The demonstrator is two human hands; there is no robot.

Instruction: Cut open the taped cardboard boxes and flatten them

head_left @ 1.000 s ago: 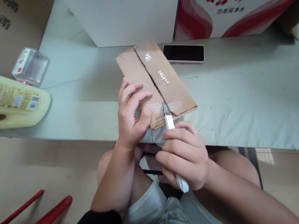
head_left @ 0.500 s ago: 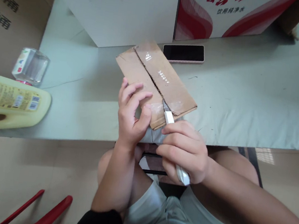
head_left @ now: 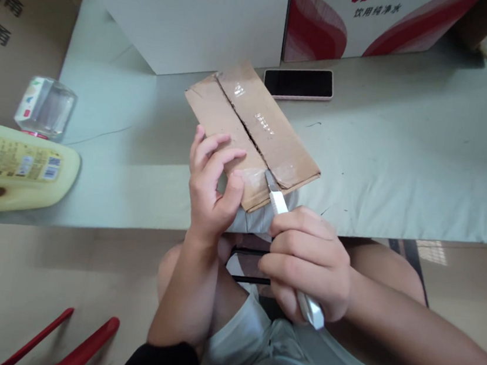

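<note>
A flat brown cardboard box (head_left: pixel 271 138), taped along its middle seam, lies at the near edge of the pale green table (head_left: pixel 406 161). My left hand (head_left: pixel 211 187) is closed on the box's near left corner, fingers curled on top and thumb on the edge. My right hand (head_left: pixel 307 264) grips a white utility knife (head_left: pixel 277 197). The knife's blade tip rests at the near end of the taped seam.
A black phone (head_left: pixel 299 84) lies just behind the box. A white box (head_left: pixel 180 9) and a red-and-white carton (head_left: pixel 361 19) stand at the back. At the left are a yellow bottle (head_left: pixel 14 169) and a clear jar (head_left: pixel 46 108). Red bars (head_left: pixel 72 345) show on the floor.
My right hand has drawn the knife slightly back towards me, so the blade sits nearer the box's front edge. The left hand stays on the box.
</note>
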